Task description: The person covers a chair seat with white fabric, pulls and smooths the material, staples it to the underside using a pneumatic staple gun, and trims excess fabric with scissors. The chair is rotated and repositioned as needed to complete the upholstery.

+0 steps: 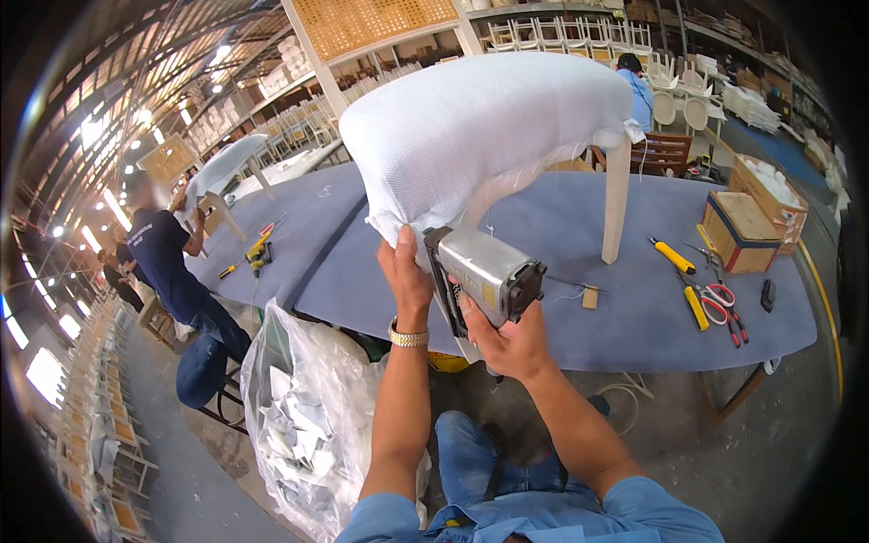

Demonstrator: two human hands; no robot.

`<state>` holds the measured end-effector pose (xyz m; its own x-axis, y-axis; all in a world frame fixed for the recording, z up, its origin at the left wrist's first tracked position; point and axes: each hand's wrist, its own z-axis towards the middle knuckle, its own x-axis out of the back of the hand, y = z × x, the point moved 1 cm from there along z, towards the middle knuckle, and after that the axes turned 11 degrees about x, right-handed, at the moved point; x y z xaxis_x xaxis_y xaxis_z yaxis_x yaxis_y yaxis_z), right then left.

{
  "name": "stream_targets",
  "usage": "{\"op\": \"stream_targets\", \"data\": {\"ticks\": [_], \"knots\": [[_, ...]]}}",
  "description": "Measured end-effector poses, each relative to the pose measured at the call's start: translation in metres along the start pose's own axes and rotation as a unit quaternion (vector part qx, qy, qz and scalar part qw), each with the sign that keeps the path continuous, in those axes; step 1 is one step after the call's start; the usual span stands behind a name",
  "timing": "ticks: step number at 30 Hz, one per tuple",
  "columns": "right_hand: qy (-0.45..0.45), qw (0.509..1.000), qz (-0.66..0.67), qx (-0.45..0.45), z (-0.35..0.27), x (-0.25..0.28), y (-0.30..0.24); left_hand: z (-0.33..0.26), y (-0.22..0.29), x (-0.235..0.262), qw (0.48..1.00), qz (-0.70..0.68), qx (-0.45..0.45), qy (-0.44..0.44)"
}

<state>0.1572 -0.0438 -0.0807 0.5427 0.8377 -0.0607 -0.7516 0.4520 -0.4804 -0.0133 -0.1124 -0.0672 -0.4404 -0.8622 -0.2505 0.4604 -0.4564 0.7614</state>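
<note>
Blue table (561, 330) mid-frame; L hand (407, 279) pinching fabric (471, 136) edge, R hand (511, 337) gripping stapler (487, 262), nose contact unclear. Slip this close cld pierce L hand.

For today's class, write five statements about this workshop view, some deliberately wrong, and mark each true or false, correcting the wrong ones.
1. The right hand holds a silver staple gun. True.
2. The wristwatch is on the right wrist. False: the gold-coloured watch is on the left wrist.
3. The left hand touches the white fabric. True.
4. The clear plastic bag stands on the tabletop. False: the bag is beside the table, below its top.
5. Red-handled scissors lie right of the staple gun. True.
</note>
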Motion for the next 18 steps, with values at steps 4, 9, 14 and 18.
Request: {"op": "stream_targets", "data": {"ticks": [4, 9, 14, 18], "knots": [[-0.009, 1.0, 0.004, 0.012, 0.006, -0.009, 0.004, 0.0, -0.003, 0.009, 1.0, 0.021, 0.004, 0.018], [-0.02, 0.999, -0.017, -0.023, 0.005, -0.011, 0.011, -0.003, -0.012, 0.006, 1.0, -0.006, 0.015, -0.003], [0.002, 0.999, -0.041, -0.009, -0.002, -0.023, 0.013, -0.003, -0.01, 0.004, 0.998, -0.057, 0.015, -0.01], [0.015, 0.994, -0.091, 0.052, -0.003, -0.034, 0.016, -0.002, -0.011, 0.008, 0.999, -0.044, 0.03, -0.013]]}}
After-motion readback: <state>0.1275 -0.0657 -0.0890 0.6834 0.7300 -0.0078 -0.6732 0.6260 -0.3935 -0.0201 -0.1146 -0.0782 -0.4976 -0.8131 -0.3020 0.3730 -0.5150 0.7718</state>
